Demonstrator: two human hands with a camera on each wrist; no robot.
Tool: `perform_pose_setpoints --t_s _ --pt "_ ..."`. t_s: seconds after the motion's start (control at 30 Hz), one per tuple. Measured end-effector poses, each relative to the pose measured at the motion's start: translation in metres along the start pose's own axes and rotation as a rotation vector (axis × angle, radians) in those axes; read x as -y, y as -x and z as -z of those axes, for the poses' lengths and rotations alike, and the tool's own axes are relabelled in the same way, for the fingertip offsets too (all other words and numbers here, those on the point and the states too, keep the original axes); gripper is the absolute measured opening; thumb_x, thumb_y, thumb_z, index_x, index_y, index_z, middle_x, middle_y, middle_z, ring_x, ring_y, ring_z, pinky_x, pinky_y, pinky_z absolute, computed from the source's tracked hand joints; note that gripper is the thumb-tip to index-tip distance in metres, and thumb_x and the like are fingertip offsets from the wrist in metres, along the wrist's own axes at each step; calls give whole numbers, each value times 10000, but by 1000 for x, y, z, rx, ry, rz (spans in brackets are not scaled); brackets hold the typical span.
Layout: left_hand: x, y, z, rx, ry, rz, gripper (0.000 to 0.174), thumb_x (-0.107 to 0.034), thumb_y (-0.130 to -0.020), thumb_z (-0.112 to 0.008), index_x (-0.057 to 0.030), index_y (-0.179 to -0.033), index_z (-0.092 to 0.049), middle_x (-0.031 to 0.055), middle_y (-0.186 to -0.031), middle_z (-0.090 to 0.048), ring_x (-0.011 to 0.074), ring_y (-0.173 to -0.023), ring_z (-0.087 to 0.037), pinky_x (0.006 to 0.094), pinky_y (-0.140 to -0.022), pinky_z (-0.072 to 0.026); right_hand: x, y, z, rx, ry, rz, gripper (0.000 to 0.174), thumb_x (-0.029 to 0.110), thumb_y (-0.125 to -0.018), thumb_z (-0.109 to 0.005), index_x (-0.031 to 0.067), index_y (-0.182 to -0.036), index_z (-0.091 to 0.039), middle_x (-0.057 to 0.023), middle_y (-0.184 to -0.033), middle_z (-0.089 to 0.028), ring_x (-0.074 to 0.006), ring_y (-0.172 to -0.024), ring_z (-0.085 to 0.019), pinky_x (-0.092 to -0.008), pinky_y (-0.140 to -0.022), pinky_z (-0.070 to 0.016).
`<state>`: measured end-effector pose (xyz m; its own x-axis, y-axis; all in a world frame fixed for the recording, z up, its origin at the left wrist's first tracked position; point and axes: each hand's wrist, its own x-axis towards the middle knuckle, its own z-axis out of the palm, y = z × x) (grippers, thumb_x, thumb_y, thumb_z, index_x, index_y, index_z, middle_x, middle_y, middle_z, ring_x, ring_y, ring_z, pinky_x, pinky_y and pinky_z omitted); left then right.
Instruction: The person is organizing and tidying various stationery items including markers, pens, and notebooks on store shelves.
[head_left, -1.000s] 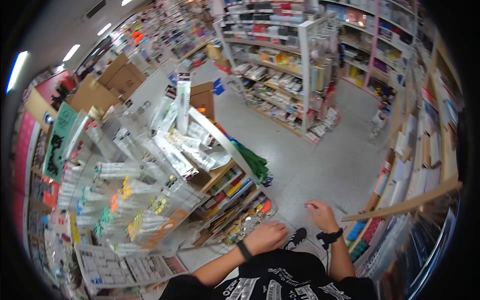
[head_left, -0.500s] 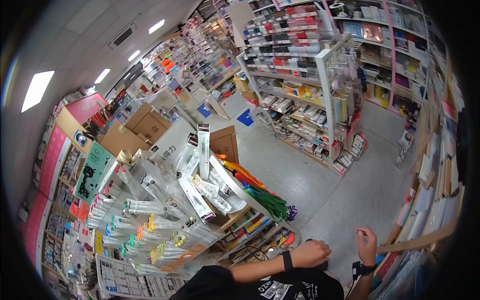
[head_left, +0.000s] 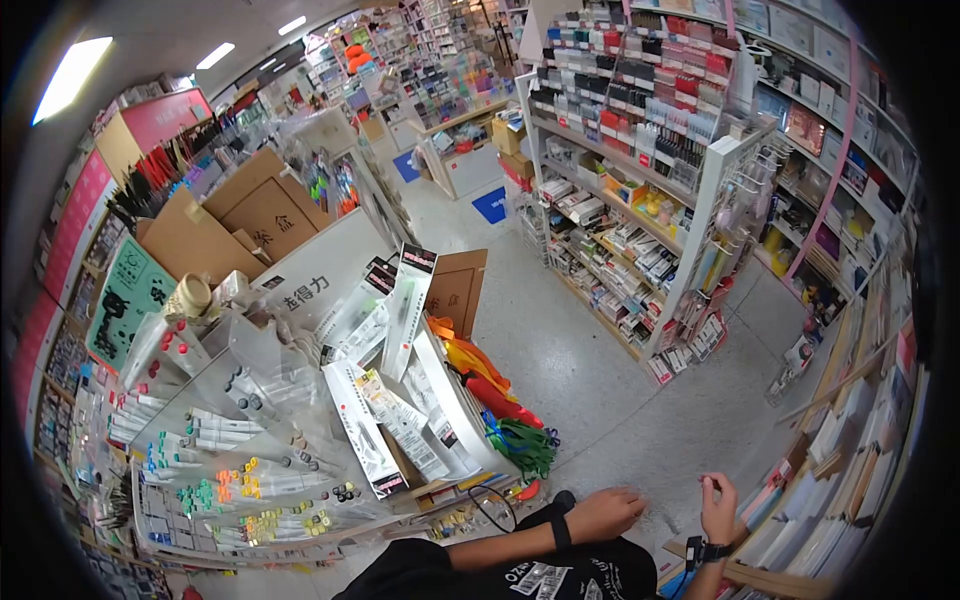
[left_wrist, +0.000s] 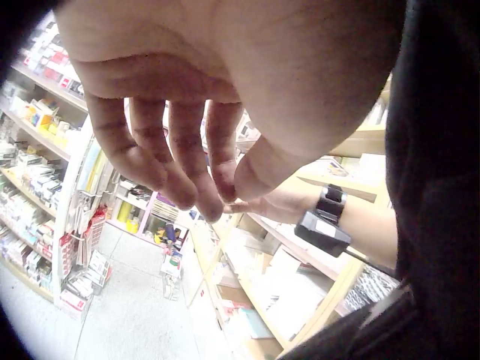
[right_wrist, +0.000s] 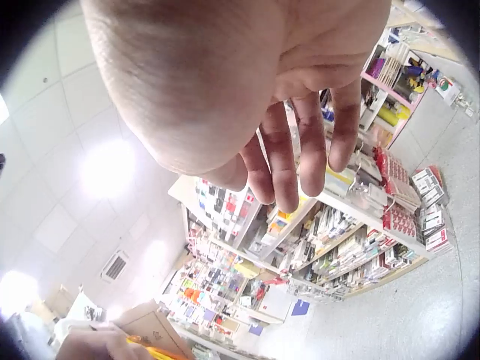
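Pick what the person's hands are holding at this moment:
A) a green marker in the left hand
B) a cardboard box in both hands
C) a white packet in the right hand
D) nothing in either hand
D: in the wrist views the left hand and the right hand both show bare, loosely hanging fingers with nothing between them.

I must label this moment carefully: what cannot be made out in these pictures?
Head view: labels on the marker rack are too small to read.
Head view: the shelves on the right are blurred and cut by the lens rim.
Left wrist view: the left hand hides the upper scene.
Right wrist view: the right hand hides the shelf tops.
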<state>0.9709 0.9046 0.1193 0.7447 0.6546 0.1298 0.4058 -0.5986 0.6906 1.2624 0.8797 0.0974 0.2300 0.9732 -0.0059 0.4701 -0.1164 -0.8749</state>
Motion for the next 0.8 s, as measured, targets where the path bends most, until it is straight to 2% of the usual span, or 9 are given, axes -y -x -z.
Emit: perform_pose_setpoints --t_s 0.2,0.27,0.4,0.47,0.53,0.6,0.63,0.7,0.8 --pt "35 10 20 -107 56 131 130 -170 -1019 -647 -42 -1034 -637 152 -927 -671 386 -899 -694 492 -809 -569 36 -104 -61 178 39 176 125 75 -1004 -699 -23 -1038 -769 -154 -977 -773 -276 -894 -744 -371 -834 -569" --pt "32 18 25 -79 87 233 167 -175 -1005 -664 -17 -1058 -661 174 -947 -679 398 -937 -701 501 -826 -566 43 -111 -79 296 24 217 132 96 -994 -716 -9 -1046 -776 -158 -975 -775 -293 -892 -748 -374 -833 -573" --pt "52 -6 22 -175 60 362 161 -175 -1002 -667 -22 -1049 -666 169 -968 -686 389 -956 -708 496 -836 -576 54 -175 -116 488 13 270 138 109 -990 -721 2 -1052 -784 -155 -973 -779 -309 -895 -751 -381 -830 -575" --pt "56 -22 18 -188 67 388 176 -196 -1004 -673 -28 -1055 -680 165 -994 -700 382 -979 -715 485 -849 -584 58 -199 -116 582 28 214 142 121 -990 -726 12 -1056 -788 -158 -966 -778 -319 -894 -751 -397 -827 -573" --pt "68 -48 12 -223 34 449 188 -219 -1008 -673 -43 -1069 -695 162 -1012 -720 377 -985 -724 482 -856 -590 42 -237 -123 638 1 330 150 142 -998 -725 25 -1061 -793 -160 -977 -778 -336 -891 -744 -415 -814 -575" --pt "80 -84 21 -176 27 572 197 -238 -1011 -670 -57 -1082 -704 161 -1011 -735 378 -973 -729 485 -858 -593 33 -283 -130 718 7 336 162 165 -1005 -722 31 -1064 -790 -165 -990 -777 -354 -892 -739 -426 -812 -576" --pt "85 -90 20 -191 31 581 185 -242 -1014 -666 -68 -1067 -700 162 -975 -735 381 -958 -731 488 -851 -592 32 -293 -133 709 15 328 162 165 -1005 -722 31 -1064 -790 -165 -990 -777 -354 -892 -739 -426 -812 -576" --pt "84 -86 25 -195 -6 638 180 -256 -1022 -658 -79 -1037 -691 160 -960 -735 381 -942 -732 495 -834 -591 33 -296 -146 742 -76 472 172 182 -1010 -716 34 -1068 -783 -162 -988 -775 -366 -902 -734 -434 -816 -577" --pt "106 -175 22 -153 -25 690 178 -260 -1024 -665 -87 -1039 -703 153 -952 -736 379 -938 -731 496 -827 -587 -5 -379 -116 769 -72 428 180 191 -1011 -713 33 -1074 -774 -163 -983 -771 -370 -915 -733 -443 -831 -576"
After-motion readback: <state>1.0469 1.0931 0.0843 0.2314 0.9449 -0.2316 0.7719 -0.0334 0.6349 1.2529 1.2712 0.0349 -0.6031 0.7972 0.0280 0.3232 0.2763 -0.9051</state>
